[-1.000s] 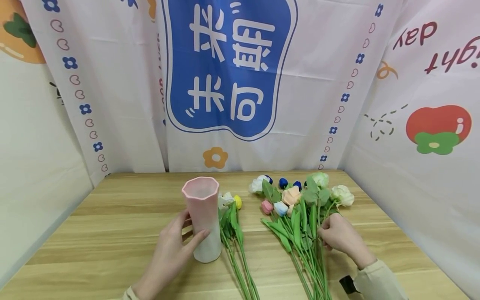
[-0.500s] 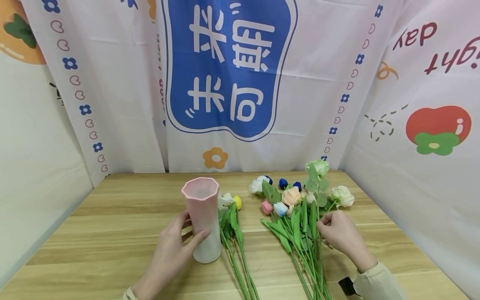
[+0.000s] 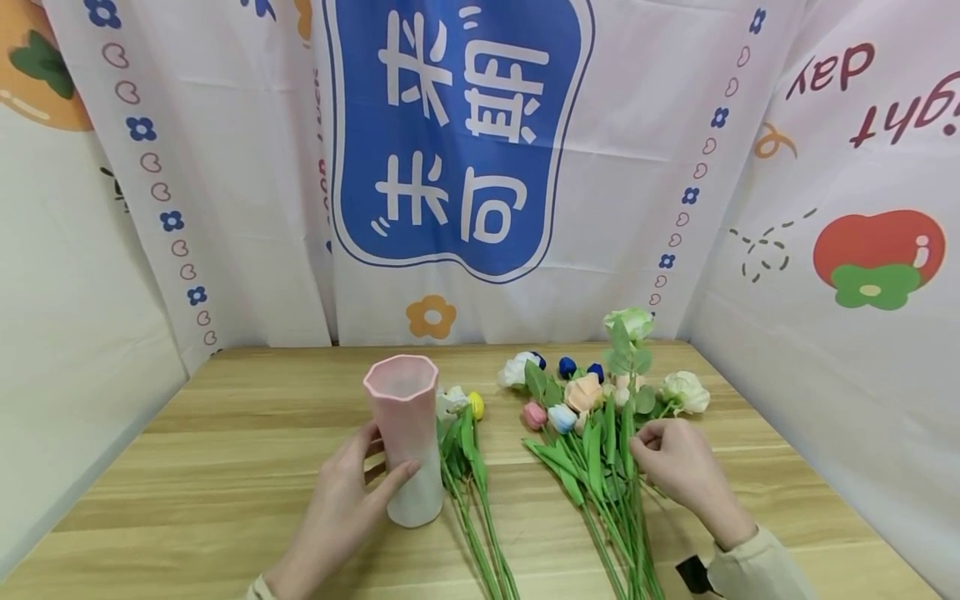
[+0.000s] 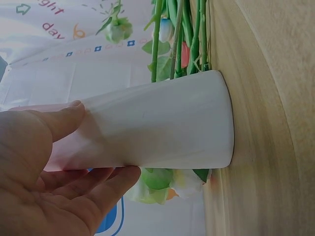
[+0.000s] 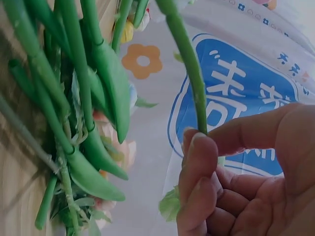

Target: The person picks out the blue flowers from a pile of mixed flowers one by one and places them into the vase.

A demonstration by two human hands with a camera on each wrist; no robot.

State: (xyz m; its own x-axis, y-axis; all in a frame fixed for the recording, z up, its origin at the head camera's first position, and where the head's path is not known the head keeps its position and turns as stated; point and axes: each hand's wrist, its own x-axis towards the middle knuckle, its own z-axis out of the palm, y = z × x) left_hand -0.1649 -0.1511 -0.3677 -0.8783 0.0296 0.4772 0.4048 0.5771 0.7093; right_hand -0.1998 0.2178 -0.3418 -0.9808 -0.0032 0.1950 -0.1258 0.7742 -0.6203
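Observation:
My left hand (image 3: pixel 348 492) holds a tall vase (image 3: pixel 408 450), pink at its faceted rim and fading to white below, upright on the table. In the left wrist view the thumb lies along one side of the vase (image 4: pixel 162 123) and the fingers along the other. My right hand (image 3: pixel 678 467) pinches the green stem (image 5: pixel 189 59) of a pale green-white rose (image 3: pixel 633 323) between thumb and fingers. That rose stands higher than the pile of artificial flowers (image 3: pixel 600 467) beside the hand. The pile has peach, pink, light blue, dark blue and white blooms.
Right beside the vase lies a smaller bunch of flowers (image 3: pixel 468 467) with white and yellow heads, stems toward me. A white rose (image 3: pixel 685 392) lies at the pile's right. Printed cloth (image 3: pixel 622 208) hangs behind the wooden table (image 3: pixel 247 433) and along both sides.
The pale green-white rose has risen above the pile and shifted slightly left, with my right hand moving a little up and left. My left hand and the vase stay put.

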